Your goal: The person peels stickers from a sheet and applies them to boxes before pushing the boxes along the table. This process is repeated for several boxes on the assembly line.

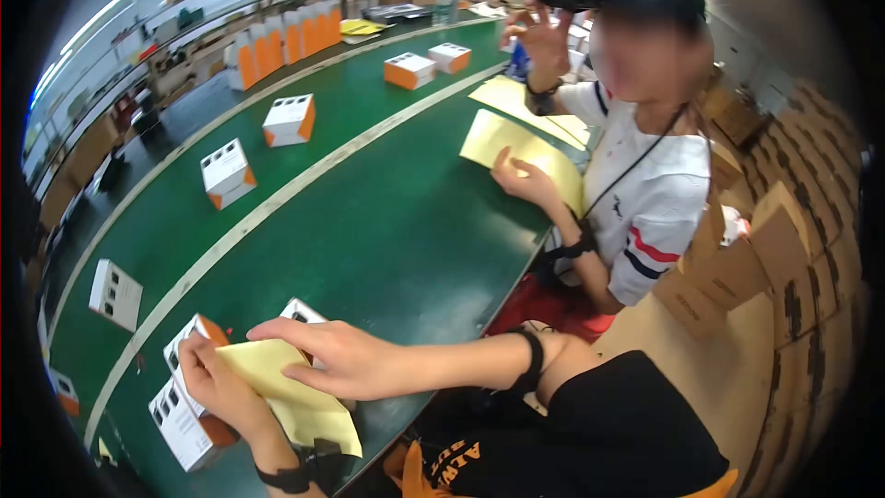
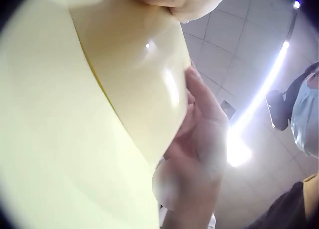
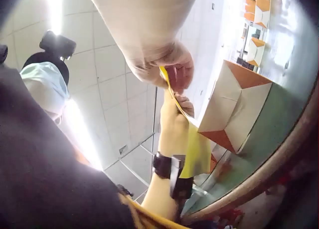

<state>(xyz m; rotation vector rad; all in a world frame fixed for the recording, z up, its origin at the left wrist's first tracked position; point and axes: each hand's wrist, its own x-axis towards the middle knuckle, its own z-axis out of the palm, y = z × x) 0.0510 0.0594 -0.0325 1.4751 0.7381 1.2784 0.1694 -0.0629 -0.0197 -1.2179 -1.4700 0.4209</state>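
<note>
A yellow sheet (image 1: 300,397) with a glossy face is held between both hands above the table's near edge. My left hand (image 1: 221,392) grips its left side, fingers curled at the edge. From the right, my right hand (image 1: 346,360) reaches across and pinches the sheet between thumb and fingers; the right wrist view shows its edge in that pinch. The sheet bows in the left wrist view. Just behind the hands sit white-and-orange boxes, among them one box (image 1: 184,429) beside my left hand and another box (image 1: 302,311) partly hidden by my right hand.
More boxes, such as one box (image 1: 228,172), stand spaced along the green table (image 1: 369,212) beyond a pale strip (image 1: 277,194). On the right another person (image 1: 645,175) touches a yellow sheet (image 1: 521,148). Cardboard cartons (image 1: 719,277) are stacked behind that person.
</note>
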